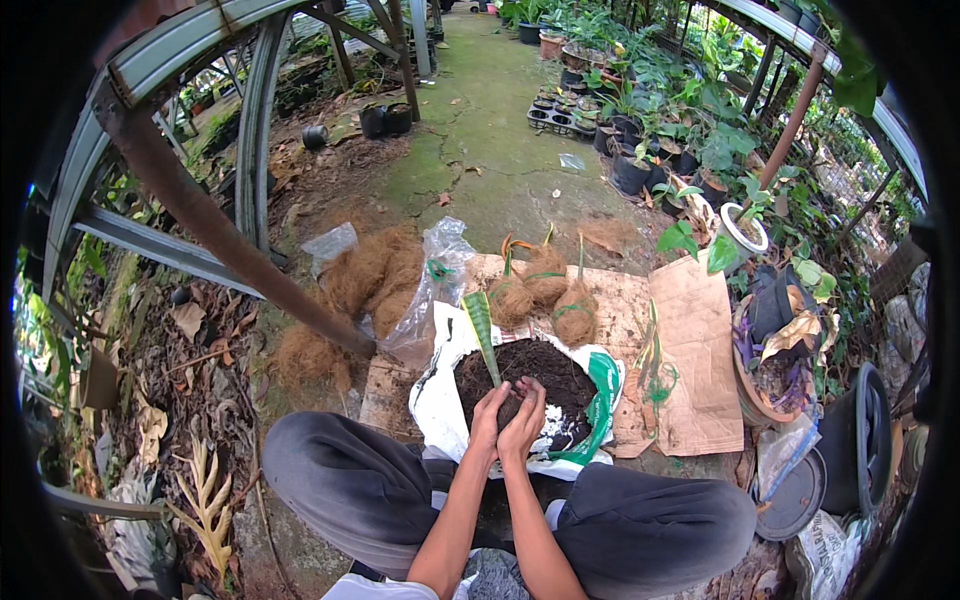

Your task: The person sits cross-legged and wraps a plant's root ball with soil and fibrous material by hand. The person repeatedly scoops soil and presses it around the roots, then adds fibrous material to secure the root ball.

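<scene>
My left hand (487,418) and my right hand (525,414) are cupped together around a ball of dark soil (508,409) at the base of a snake plant leaf (481,330). The leaf stands up, tilted left, green with a yellow edge. Beneath my hands lies an opened white and green plastic sack (441,367) holding dark potting soil (555,365), with white granules (556,425) on it near my right hand. Beyond the sack, several fiber-wrapped root balls (576,315) tied with green string rest on cardboard.
Loose brown coconut fiber (375,274) and clear plastic (442,262) lie at the left, by a rusty metal post (225,232). Flattened cardboard (694,360) bears cut leaves and green string (660,382). Potted plants (630,171), a black bucket (851,442) and a round lid (793,495) are at the right.
</scene>
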`<state>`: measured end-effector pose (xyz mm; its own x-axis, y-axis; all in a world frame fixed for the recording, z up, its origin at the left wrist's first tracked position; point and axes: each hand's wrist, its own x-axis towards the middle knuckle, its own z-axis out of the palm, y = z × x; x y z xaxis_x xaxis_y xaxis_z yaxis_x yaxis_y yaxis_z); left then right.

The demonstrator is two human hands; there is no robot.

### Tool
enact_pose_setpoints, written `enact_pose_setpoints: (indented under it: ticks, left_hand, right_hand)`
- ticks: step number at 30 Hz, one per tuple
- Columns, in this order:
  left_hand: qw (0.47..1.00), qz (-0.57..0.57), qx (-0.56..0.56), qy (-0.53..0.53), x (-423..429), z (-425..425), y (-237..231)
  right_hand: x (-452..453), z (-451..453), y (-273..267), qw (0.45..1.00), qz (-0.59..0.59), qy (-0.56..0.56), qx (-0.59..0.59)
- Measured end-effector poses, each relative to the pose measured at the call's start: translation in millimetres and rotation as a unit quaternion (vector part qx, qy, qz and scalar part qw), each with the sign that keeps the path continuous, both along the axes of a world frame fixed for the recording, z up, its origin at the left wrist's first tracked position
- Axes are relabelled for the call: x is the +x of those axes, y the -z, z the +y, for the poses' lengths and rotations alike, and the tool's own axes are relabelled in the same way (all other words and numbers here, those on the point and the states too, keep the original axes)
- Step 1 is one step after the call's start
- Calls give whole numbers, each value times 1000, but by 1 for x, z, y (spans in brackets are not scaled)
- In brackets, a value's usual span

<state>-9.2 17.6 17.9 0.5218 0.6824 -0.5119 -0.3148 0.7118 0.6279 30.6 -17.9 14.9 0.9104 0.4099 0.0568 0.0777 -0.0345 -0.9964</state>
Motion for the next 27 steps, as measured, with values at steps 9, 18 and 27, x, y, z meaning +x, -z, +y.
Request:
enact_pose_setpoints:
  ticks: [9, 18, 27]
  left_hand:
    - [993, 62, 70, -67, 2, 6, 12]
    - [964, 115, 192, -142, 8, 0, 26]
    - [764, 369, 529, -17, 10, -6, -27]
  right_hand:
    - [7, -1, 5, 995, 27, -84, 42]
    - [9, 0, 13, 860, 450, -56, 233]
    - [26, -13, -5, 764, 580, -77, 271]
